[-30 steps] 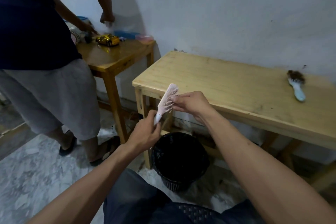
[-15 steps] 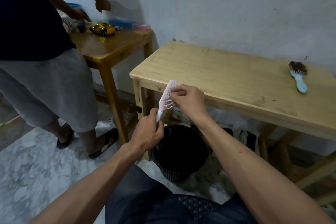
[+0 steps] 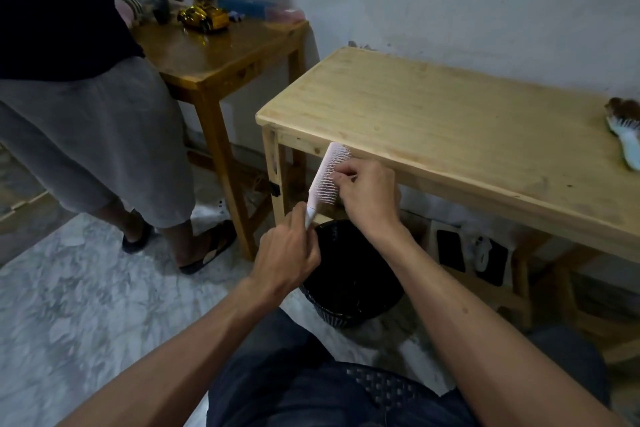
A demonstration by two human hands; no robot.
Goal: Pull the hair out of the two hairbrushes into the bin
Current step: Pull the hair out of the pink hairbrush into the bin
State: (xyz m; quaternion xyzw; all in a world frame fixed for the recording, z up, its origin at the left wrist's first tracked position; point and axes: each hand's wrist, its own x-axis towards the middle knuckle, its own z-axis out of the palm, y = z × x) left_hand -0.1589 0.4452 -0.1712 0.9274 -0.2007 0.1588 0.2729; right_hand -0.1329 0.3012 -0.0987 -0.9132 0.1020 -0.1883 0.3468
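My left hand (image 3: 287,250) grips the handle of a pink hairbrush (image 3: 325,178), held upright and tilted over a black bin (image 3: 349,291) on the floor. My right hand (image 3: 369,199) pinches at the bristles on the brush's right side; whether any hair is between the fingers cannot be told. A second hairbrush (image 3: 625,135), pale blue with a clump of brown hair in its head, lies on the light wooden table (image 3: 433,121) at the far right edge.
Another person (image 3: 79,107) stands at the left beside a darker small table (image 3: 214,52) holding a yellow toy car (image 3: 204,17) and boxes. Marble floor lies to the left. My knees show at the bottom.
The view has shifted so the blue brush sits at the frame's right edge. My right hand has slid down along the pink brush's bristles. The other person's hands moved over the toy car.
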